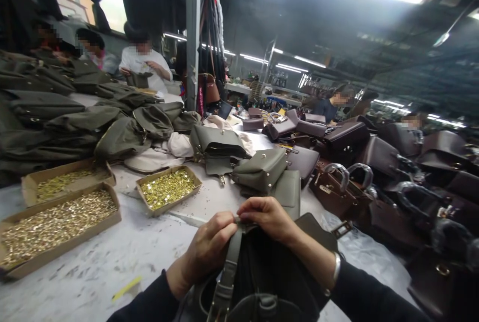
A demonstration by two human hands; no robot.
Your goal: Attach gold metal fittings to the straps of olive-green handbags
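A dark olive bag (284, 272) lies open in front of me at the lower middle, with a strap (231, 262) and metal buckle running toward the bottom edge. My left hand (211, 242) is closed on the upper end of the strap. Touching it from the right, my right hand (267, 217) pinches at the bag's edge beside the strap end; anything small between its fingertips is hidden. Left of my hands, a cardboard tray (168, 189) holds small gold metal pieces. Two longer trays of metal pieces, one (60, 227) nearer than the other (69, 179), stand at the far left.
Olive bags (219, 145) lie beyond my hands, and a heap of olive bags (75, 112) fills the left. Dark brown bags (344, 184) crowd the right. A metal post (193, 32) rises behind. People sit across the table, one in white (149, 70).
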